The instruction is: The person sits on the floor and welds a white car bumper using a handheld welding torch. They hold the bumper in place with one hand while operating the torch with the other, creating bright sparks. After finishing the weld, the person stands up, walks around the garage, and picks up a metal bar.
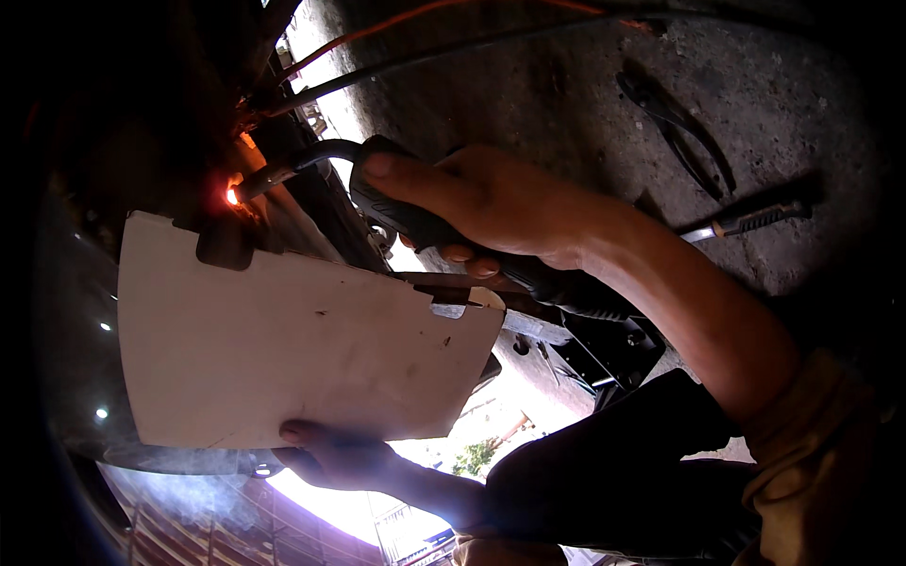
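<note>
My right hand [491,203] is wrapped round the black handle of a welding torch [304,157], thumb along its top. The torch's bent neck points left, its tip beside a glowing orange spot [232,194] on dark metal. Below the spot, a flat white sheet [293,349] with notched edges stands in front of the dark bodywork. My left hand [344,459] grips this sheet at its lower edge, thumb on the near face and the other fingers mostly hidden. What lies behind the sheet is out of sight.
Pliers [675,132] and a tool with a black and orange handle [760,219] lie on the concrete floor [557,113]. An orange cable [377,30] and a dark rod or hose [415,58] cross above. Smoke [189,492] drifts at lower left, and a black object [618,349] sits below my forearm.
</note>
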Tool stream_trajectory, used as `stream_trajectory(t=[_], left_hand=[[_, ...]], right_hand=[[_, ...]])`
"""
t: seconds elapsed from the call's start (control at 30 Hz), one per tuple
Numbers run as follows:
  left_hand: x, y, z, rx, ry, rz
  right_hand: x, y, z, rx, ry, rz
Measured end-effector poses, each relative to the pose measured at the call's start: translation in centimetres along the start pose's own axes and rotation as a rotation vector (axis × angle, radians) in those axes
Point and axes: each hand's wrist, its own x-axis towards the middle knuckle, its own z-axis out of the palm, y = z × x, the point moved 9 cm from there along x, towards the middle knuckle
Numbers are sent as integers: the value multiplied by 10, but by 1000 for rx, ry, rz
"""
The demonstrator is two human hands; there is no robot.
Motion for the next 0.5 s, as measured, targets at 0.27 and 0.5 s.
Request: stream_trajectory(t=[0.27,0.5], left_hand=[[-3,0,12,20,-78,-34],[-4,-6,19,81,-142,-59]], right_hand=[[3,0,-1,-33,24,13],[2,2,-5,-74,48,38]])
